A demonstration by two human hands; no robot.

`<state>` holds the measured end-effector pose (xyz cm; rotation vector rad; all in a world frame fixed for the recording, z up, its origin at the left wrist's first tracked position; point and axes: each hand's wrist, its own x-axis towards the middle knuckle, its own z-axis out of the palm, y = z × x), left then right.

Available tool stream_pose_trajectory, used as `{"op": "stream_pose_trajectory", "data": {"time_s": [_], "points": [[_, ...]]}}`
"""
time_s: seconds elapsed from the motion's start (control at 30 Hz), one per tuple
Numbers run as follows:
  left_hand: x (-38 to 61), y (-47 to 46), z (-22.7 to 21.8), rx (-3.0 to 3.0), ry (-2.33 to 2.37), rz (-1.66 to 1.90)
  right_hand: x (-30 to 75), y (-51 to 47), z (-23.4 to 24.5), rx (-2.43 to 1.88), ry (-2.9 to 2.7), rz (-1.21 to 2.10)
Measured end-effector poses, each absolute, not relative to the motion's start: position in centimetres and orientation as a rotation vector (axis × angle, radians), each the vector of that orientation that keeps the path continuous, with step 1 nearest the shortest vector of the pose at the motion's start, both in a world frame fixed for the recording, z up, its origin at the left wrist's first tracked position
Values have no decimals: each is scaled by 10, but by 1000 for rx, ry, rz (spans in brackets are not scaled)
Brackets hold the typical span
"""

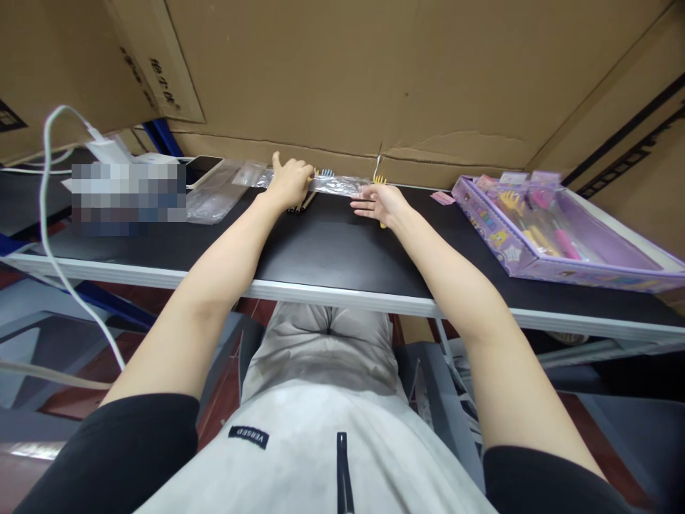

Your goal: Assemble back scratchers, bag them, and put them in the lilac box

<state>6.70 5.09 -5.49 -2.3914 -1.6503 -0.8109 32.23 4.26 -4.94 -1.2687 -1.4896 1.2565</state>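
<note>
My left hand (pixel 290 184) reaches to the back of the table, its thumb spread away from the fingers, which rest over one part of a clear plastic bag (pixel 338 185). My right hand (pixel 384 203) has its upper fingertips pinched at the bag's right end, while its lower fingers stretch out. Behind the right hand stands out a yellow claw-headed stick (pixel 379 180), partly hidden; I cannot tell whether the hand touches it. Blue claw tips (pixel 327 173) show behind the bag. Dark and gold rods (pixel 301 204) lie beside my left hand.
A purple display box (pixel 497 246) with bagged yellow and pink claw sticks stands at the right. More clear bags (pixel 214 196), a phone (pixel 203 170) and a white charger with its cable (pixel 110 150) are at the left. Cardboard walls (pixel 342 71) rise behind the black table (pixel 332 250).
</note>
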Motion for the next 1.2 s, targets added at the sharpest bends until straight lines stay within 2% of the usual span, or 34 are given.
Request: {"op": "stream_pose_trajectory", "data": {"time_s": [0.2, 0.67, 1.2], "points": [[63, 53, -55, -2418, -1659, -758, 322, 41, -50, -1285, -1576, 1271], [66, 45, -48, -2517, -1639, -691, 313, 17, -31, -1280, -1259, 1444], [108, 25, -51, -2545, -1323, -753, 292, -6, -31, -1293, -1467, 1452]]}}
